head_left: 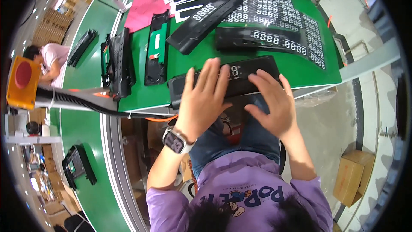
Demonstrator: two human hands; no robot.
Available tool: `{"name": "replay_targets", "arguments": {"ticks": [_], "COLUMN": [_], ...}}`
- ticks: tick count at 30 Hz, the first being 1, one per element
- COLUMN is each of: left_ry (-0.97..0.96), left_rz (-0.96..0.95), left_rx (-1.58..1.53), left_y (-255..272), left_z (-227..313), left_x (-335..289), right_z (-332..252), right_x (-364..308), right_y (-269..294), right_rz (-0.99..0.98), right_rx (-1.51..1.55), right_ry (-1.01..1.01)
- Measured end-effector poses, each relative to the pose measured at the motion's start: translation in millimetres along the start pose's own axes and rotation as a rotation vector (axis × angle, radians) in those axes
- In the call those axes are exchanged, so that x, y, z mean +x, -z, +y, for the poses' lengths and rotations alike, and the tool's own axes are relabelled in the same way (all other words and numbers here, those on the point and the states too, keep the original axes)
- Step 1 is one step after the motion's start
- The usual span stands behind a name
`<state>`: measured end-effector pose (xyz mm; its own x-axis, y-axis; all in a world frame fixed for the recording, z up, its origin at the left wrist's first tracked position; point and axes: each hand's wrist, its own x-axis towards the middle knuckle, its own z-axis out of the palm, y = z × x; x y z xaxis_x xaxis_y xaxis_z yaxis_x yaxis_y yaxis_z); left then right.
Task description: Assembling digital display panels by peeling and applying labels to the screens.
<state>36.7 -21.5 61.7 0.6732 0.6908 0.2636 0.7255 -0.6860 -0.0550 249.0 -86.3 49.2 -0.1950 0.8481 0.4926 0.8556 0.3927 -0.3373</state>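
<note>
A long black display panel lies along the near edge of the green table, with white digit marks on its face. My left hand rests over its left half, fingers stretched out. Over its right end, my right hand is spread with the fingers apart. Neither hand grips anything; parts of the panel are hidden beneath them. Just beyond lie a second black panel set slantwise and a third panel partly under a film sheet printed with white digits. Left of these is a black housing with a green circuit board.
More black housings lie at the table's left side. Pink sheets and black strips are at the back. An orange box with a red button and a green conveyor stand left, near a co-worker. A cardboard box sits right.
</note>
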Motion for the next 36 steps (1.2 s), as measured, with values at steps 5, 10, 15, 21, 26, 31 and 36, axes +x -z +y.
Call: {"name": "replay_targets", "arguments": {"ticks": [5, 10, 15, 21, 26, 31, 36], "left_ry": [0.062, -0.013, -0.069, 0.182, 0.499, 0.659, 0.687], "left_rz": [0.031, 0.175, 0.249, 0.198, 0.067, -0.072, -0.253], "left_rx": [-0.039, -0.032, -0.19, -0.379, -1.093, -1.016, -1.074], "left_y": [3, 4, 15, 31, 24, 6, 8], "left_z": [-16, -22, -37, -66, -120, -144, -148], "left_x": [-15, -16, -4, 32, 87, 144, 165], "right_z": [23, 39, 58, 61, 67, 60, 61], "right_x": [-6, 9, 23, 40, 28, 28, 27], "right_y": [18, 10, 15, -6, -17, -21, -22], "right_rz": [0.101, 0.065, 0.109, 0.411, 0.403, 0.363, 0.396], "right_rx": [-0.011, 0.137, 0.255, 0.964, 0.65, 0.399, 0.364], "right_ry": [-0.222, -0.205, -0.12, -0.467, -0.344, -0.281, -0.252]}}
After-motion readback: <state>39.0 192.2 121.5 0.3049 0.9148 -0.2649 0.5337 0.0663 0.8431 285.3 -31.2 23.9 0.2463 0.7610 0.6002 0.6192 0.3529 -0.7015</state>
